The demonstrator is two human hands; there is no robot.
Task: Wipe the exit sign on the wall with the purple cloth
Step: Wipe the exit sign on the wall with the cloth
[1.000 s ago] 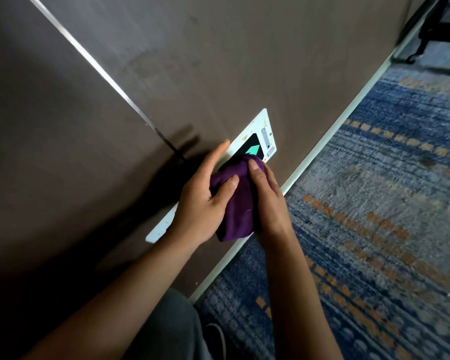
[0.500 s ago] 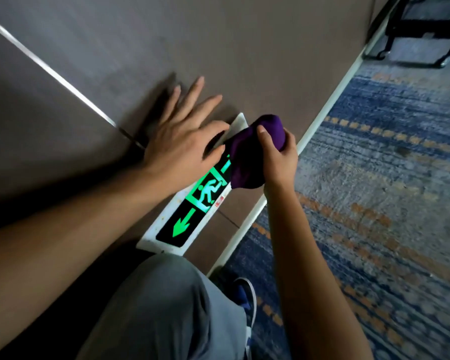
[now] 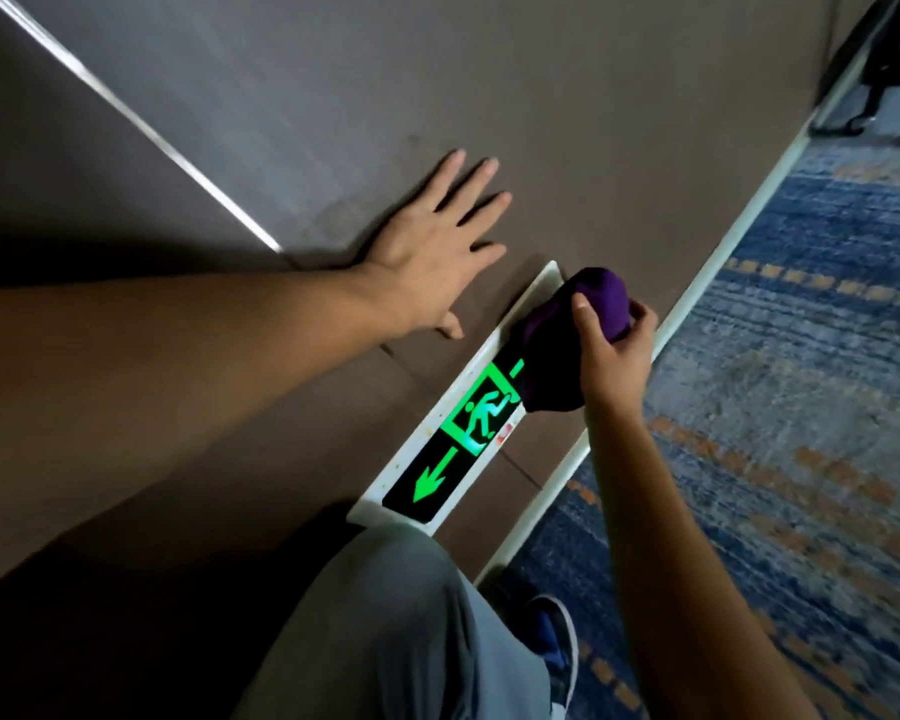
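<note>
A long white-framed exit sign [image 3: 453, 439] is set low in the brown wall [image 3: 541, 122], with a glowing green running figure and arrow on black. My right hand [image 3: 611, 350] grips a bunched purple cloth [image 3: 557, 335] and presses it on the sign's far end, which it hides. Flat on the wall above the sign lies my left hand [image 3: 437, 241], fingers spread, holding nothing.
A pale skirting strip [image 3: 697, 298] runs along the foot of the wall. Blue and orange patterned carpet [image 3: 801, 407] covers the floor on the right. My grey trouser knee [image 3: 401, 631] and a blue shoe [image 3: 552, 636] are below. A black furniture frame [image 3: 884, 59] stands far right.
My left hand let go of the cloth and moved up onto the wall, fingers spread. The cloth, now in my right hand alone, slid toward the sign's far end, baring the green figure and arrow.
</note>
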